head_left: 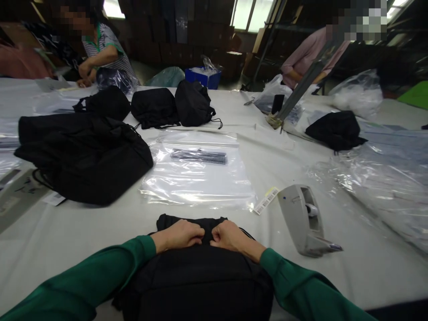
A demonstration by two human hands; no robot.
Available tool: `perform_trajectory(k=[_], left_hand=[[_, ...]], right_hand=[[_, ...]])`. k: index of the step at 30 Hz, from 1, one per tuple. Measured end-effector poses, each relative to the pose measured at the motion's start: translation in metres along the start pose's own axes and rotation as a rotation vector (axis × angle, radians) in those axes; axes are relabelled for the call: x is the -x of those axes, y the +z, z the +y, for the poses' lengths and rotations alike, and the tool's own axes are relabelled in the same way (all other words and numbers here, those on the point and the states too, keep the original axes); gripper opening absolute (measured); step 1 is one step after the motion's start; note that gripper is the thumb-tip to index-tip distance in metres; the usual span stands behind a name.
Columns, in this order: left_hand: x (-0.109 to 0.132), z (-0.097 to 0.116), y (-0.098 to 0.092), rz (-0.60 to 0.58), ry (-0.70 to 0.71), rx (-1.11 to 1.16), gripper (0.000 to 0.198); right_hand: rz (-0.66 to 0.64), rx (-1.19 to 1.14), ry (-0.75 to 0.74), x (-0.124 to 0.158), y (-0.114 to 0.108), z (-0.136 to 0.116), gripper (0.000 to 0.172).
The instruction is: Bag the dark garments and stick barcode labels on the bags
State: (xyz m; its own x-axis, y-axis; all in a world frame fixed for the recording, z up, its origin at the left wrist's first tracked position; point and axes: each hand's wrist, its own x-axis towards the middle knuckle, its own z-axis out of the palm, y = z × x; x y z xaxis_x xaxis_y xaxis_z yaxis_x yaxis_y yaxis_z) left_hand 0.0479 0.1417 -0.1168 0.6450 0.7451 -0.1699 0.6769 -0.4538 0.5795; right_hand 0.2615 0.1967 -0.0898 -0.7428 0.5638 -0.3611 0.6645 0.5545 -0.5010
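Observation:
A black fabric bag (pixel 207 281) lies at the near edge of the white table, directly in front of me. My left hand (pixel 182 233) is closed on the bag's upper part, fingers curled into the cloth. Close beside it, my right hand (pixel 229 236) grips the same cloth, also with curled fingers. The bag's far edge shows just beyond both hands, and a thin black cord runs by my right wrist. Just past the bag lies a stack of clear plastic bags (pixel 200 178) with a printed black label.
A grey tape dispenser (pixel 301 218) and a barcode strip (pixel 266 200) lie to the right. Black drawstring bags (pixel 87 156) sit at the left and back. Clear plastic (pixel 394 178) covers the right side. A slanted metal post (pixel 307 80) rises from the table. Two people work across it.

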Motion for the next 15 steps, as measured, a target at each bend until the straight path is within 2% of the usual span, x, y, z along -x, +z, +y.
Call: perform_trajectory(k=[3,6,8,10,12,15], left_hand=[[0.002,0.007,-0.001,0.052,-0.013,0.025,0.007],[0.006,0.015,-0.012,0.132,-0.046,0.051,0.018],[0.006,0.012,-0.029,0.221,-0.078,0.06,0.028],[0.0,-0.002,-0.054,0.353,-0.144,0.051,0.035],[-0.009,-0.028,-0.08,0.487,-0.237,0.024,0.036],[-0.024,-0.072,-0.102,0.557,-0.347,-0.011,0.045]], right_hand=[[0.097,-0.114,0.004,0.005,-0.007,-0.004,0.023],[0.355,-0.276,0.014,-0.001,-0.025,0.001,0.036],[0.5,-0.269,0.049,-0.016,-0.04,0.011,0.035],[0.555,-0.219,0.079,-0.039,-0.054,0.024,0.027],[0.561,-0.187,0.101,-0.065,-0.06,0.037,0.019],[0.547,-0.128,0.155,-0.099,-0.057,0.053,0.015]])
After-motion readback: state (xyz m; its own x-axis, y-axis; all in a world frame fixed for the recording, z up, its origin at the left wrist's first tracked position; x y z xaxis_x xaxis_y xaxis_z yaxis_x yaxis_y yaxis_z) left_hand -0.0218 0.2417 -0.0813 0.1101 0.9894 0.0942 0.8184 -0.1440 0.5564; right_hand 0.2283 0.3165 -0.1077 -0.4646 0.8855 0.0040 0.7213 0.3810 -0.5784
